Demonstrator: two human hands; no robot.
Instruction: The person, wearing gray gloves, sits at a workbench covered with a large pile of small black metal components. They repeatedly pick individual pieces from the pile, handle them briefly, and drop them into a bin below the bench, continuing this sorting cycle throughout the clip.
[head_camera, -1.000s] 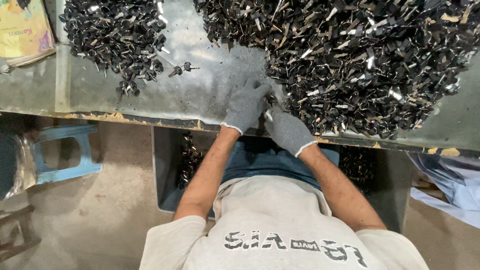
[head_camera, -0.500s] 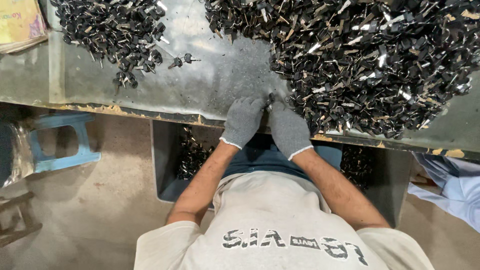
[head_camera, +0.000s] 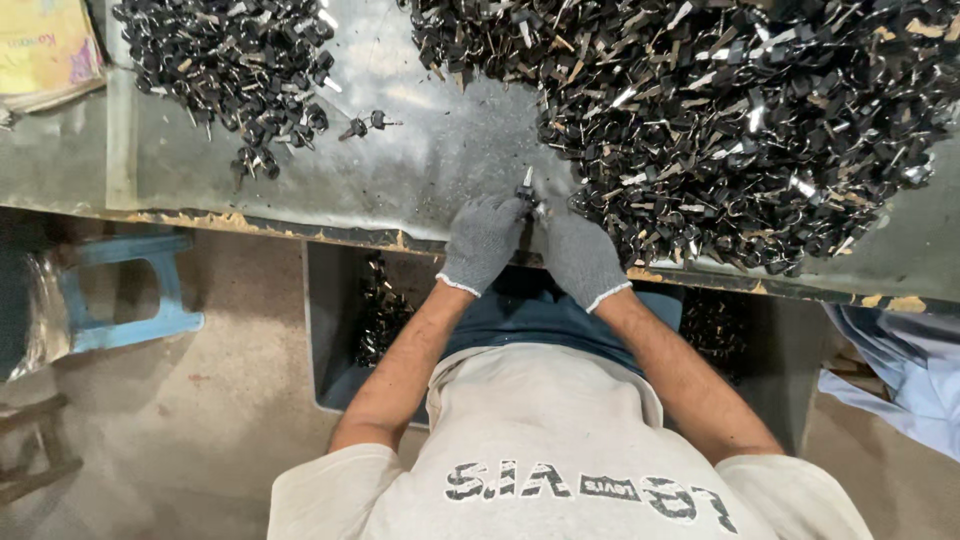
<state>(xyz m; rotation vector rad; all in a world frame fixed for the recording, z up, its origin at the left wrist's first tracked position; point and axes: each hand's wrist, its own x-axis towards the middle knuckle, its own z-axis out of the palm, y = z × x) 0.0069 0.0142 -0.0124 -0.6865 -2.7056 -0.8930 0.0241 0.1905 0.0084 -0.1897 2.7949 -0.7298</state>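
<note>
Both my hands wear grey knit gloves and meet at the near edge of a grey metal table (head_camera: 430, 170). My left hand (head_camera: 480, 240) and my right hand (head_camera: 580, 258) pinch one small key-like part (head_camera: 527, 190) between their fingertips; it has a black head and a metal blade. The part sits just at the left fringe of a large pile of similar black and silver parts (head_camera: 740, 120). A smaller pile of the same parts (head_camera: 235, 60) lies at the far left of the table, with two loose ones (head_camera: 365, 122) beside it.
Under the table edge, in front of my lap, a dark bin (head_camera: 375, 310) holds more of the parts. A blue plastic stool (head_camera: 125, 295) stands on the floor to the left. A yellow booklet (head_camera: 45, 45) lies at the table's far left. Light blue cloth (head_camera: 895, 370) shows at the right.
My hands have drawn together at the pile's edge and now hold one small part up between their fingertips. The view has shifted slightly.
</note>
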